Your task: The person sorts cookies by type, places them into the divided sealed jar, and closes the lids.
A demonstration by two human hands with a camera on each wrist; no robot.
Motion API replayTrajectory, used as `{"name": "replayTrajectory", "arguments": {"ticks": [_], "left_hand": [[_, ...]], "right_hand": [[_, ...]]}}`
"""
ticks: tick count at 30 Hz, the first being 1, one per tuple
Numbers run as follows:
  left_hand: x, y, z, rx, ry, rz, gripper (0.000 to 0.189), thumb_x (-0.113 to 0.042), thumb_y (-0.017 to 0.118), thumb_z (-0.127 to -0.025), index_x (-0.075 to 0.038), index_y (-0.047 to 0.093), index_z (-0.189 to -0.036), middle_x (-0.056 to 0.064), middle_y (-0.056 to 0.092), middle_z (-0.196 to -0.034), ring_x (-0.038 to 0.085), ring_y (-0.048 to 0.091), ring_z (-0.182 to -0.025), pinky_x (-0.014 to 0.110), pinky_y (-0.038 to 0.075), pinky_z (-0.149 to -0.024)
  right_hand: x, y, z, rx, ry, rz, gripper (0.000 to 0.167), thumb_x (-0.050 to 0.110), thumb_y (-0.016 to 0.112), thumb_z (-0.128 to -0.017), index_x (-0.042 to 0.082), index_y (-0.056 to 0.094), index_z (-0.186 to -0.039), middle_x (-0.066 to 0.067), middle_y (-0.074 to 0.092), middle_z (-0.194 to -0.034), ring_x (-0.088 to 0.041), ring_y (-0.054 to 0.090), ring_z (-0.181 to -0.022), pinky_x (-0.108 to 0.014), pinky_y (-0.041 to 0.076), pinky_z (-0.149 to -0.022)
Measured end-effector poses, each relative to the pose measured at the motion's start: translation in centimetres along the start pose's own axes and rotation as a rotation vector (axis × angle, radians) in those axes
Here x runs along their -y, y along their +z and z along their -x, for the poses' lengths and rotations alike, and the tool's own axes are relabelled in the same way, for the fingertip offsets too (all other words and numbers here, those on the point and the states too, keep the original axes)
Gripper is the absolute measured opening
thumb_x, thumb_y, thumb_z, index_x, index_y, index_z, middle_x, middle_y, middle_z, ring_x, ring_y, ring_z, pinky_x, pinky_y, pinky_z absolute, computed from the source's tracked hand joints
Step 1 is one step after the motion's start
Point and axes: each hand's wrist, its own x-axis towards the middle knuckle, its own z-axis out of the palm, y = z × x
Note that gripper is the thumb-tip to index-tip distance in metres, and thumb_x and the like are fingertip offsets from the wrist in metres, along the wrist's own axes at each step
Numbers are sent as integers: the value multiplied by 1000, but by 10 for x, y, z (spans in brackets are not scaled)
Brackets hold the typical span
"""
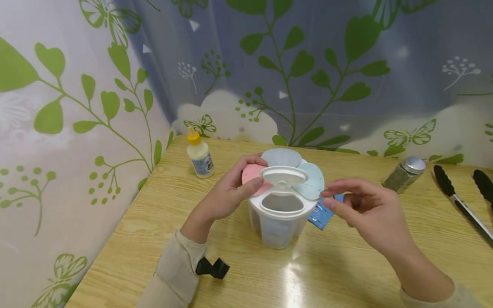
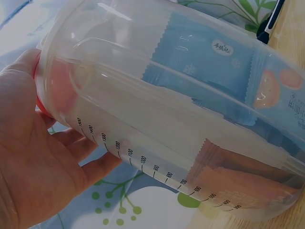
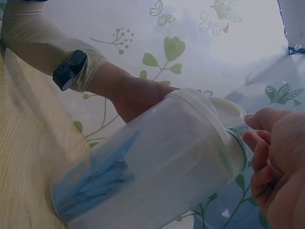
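Observation:
A clear compartmented storage container (image 1: 279, 233) stands upright on the table. Its white top has petal-like flaps: pink (image 1: 252, 171), grey-blue (image 1: 281, 157) and mint (image 1: 310, 182). The white front flap (image 1: 285, 174) is raised above an opening. My left hand (image 1: 227, 190) grips the rim at the pink flap, thumb on top and fingers around the side. Close to the mint flap's edge hovers my right hand (image 1: 369, 214), fingers bent and holding nothing visible. Through the clear walls, a blue packet (image 2: 205, 62) and an orange-brown packet (image 2: 238, 181) show in the left wrist view.
Behind the left hand stands a yellow-capped bottle (image 1: 200, 158). A blue packet (image 1: 321, 214) lies right of the container. Farther right are a metal-lidded seasoning jar (image 1: 404, 175) and black-tipped tongs (image 1: 464, 209). A leaf-patterned curtain (image 1: 327, 85) hangs behind the wooden table (image 1: 127, 256).

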Motion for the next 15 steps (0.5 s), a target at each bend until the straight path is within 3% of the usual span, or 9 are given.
{"name": "replayTrajectory", "arguments": {"ticks": [7,15], "left_hand": [[1,0,1,2,-2,6,34,-19,50,-102,-6,44,-134,11,50,-135,17,53,-117,28,48,-97],[0,0,1,0,-10,-2,34,-19,49,-102,-7,44,-134,11,49,-138,17,52,-119,29,47,-99]], "right_hand": [[-17,-14,8,-19,39,-17,28,-17,67,-84,-2,69,-108,2,76,-94,-11,54,-52,-31,33,-42],[-36,-27,18,-31,191,78,29,-9,68,-88,-4,67,-117,6,75,-98,-13,46,-50,-31,33,-44]]}}
